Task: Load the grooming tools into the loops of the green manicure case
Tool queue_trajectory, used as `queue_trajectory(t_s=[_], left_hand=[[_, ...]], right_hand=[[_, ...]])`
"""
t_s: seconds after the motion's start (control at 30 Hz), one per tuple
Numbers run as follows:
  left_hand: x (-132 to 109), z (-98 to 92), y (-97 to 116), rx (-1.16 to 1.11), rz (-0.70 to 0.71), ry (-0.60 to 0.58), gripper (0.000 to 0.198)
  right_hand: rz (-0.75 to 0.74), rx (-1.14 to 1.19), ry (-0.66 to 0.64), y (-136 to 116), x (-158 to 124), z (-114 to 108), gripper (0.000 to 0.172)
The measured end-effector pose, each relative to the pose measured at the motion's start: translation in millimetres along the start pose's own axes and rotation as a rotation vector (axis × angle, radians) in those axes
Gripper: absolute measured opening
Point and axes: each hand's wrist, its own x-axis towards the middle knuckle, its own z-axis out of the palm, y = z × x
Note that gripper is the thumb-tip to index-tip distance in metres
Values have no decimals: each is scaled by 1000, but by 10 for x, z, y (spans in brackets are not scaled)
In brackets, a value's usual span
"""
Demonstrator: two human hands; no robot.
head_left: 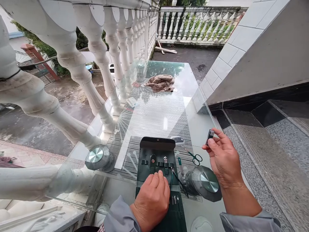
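My right hand (225,158) is raised to the right of the glass table, pinching a small black and chrome nail clipper (210,136) between thumb and fingers. Fingers together and slightly bent, my left hand (154,198) rests on the opened dark green manicure case (142,177); its thumb is hidden. Another nail clipper (165,165) sits under a strap in the case, beside a black sheath with a snap (153,163). Green-handled nippers (174,177) lie across the case's right edge. Several slim metal tools (175,200) show lower down. Green-handled scissors (196,159) and a nail file (180,165) lie right of it.
The glass tabletop (156,112) has metal-capped legs, one left (96,155) and one right (209,181). A brown cloth (160,83) lies toward the far end. A grey oval object (178,140) is behind the case. White balusters (94,54) line the left; stone steps (265,138) rise at right.
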Motion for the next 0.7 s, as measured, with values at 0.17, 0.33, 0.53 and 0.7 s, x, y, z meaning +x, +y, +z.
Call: queue_trajectory(t_s=[0.17, 0.33, 0.53, 0.7], left_hand=[[-9, 4, 6, -3, 8, -29, 30], [-8, -9, 19, -2, 8, -57, 30], [3, -6, 41, 6, -10, -40, 29], [4, -3, 63, 9, -25, -33, 28]], right_hand=[[15, 102, -80, -56, -125, 102, 39], [-38, -63, -358, -81, -393, 231, 28], [22, -169, -494, -86, -543, 346, 27], [40, -234, -464, -8, -583, 491, 27]])
